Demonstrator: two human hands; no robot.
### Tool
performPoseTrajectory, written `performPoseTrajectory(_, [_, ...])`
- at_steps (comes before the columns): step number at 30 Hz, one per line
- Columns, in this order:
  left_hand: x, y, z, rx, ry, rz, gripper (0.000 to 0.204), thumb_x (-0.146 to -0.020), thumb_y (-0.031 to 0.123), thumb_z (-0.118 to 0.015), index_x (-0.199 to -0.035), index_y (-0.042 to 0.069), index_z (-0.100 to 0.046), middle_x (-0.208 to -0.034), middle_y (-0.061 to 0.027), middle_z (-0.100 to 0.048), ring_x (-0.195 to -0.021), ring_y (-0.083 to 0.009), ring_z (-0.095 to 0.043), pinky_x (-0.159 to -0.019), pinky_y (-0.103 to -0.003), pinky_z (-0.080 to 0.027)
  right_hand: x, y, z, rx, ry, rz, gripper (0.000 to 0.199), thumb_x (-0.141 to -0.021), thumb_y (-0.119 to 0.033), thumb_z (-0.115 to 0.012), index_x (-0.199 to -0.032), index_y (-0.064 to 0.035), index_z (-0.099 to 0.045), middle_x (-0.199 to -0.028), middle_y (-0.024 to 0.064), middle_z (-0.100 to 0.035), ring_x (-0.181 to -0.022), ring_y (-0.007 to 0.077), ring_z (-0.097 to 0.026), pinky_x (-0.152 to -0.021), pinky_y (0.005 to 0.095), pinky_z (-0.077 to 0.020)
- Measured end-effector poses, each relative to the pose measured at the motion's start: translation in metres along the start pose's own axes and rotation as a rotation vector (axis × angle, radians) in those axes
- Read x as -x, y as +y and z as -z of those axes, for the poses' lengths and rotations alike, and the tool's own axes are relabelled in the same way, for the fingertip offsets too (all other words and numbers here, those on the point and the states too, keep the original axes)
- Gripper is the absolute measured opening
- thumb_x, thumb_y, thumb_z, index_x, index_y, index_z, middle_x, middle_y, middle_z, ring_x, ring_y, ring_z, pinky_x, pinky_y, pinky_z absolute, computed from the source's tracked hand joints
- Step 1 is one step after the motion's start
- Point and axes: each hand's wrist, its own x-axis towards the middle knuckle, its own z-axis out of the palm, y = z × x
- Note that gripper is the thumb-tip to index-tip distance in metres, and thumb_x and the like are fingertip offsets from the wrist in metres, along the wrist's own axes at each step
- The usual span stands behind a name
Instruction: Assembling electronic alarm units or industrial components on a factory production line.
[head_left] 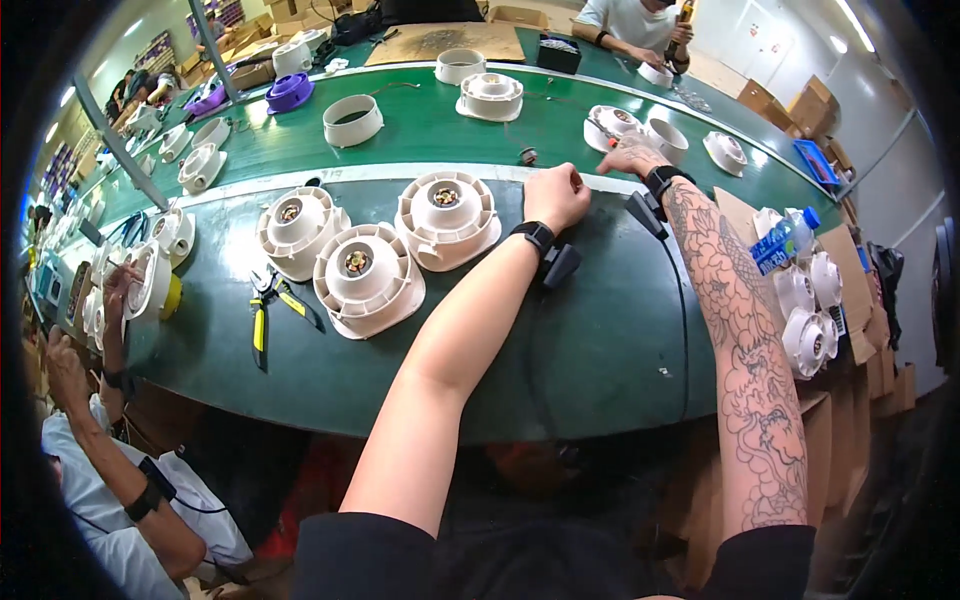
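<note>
My left hand (556, 197) is curled into a loose fist above the near edge of the green conveyor belt (440, 140). Its inside is hidden, so whether it holds anything is unclear. Farther right, my right hand (637, 157) reaches over the belt with thumb and fingers apart. Its fingertips are close to a round white fan housing (612, 122) with a reddish part at its edge; contact cannot be made out. A small dark motor-like part (528, 156) lies on the belt beyond my left hand. Three white housings with motors, one being the front housing (357, 270), stand left of my left forearm.
Yellow-black pliers (262, 310) lie open on the green workbench (560, 370). White rings (352, 122) and a purple housing (290, 92) sit on the belt. At right, a water bottle (790, 238) rests among stacked housings (808, 335). Co-workers sit at left and far right.
</note>
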Motion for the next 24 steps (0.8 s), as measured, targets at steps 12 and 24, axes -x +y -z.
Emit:
performPoseTrajectory(12, [0.000, 0.002, 0.001, -0.073, -0.017, 0.032, 0.019, -0.078, 0.027, -0.066, -0.085, 0.010, -0.072, -0.079, -0.0111, -0.073, -0.080, -0.0316, -0.071, -0.079, -0.042, -0.055, -0.051, 0.022, -0.048, 0.354, 0.051, 0.264, 0.047, -0.069, -0.017, -0.068, -0.113, 0.0004, -0.066, -0.135, 0.0246, -0.048, -0.126, 0.0377, -0.050, -0.106, 0.0402, -0.0455])
performPoseTrajectory(24, [-0.003, 0.009, 0.007, 0.216, 0.107, 0.275, 0.060, -0.098, 0.053, -0.046, -0.124, 0.000, -0.058, -0.101, -0.0271, -0.070, -0.099, -0.0456, -0.066, -0.089, -0.053, -0.049, 0.040, 0.020, 0.004, -0.193, 0.051, 0.555, 0.064, -0.061, -0.039, -0.085, -0.109, -0.0019, -0.063, -0.119, 0.0201, -0.052, -0.110, 0.0352, -0.053, -0.098, 0.0385, -0.0459])
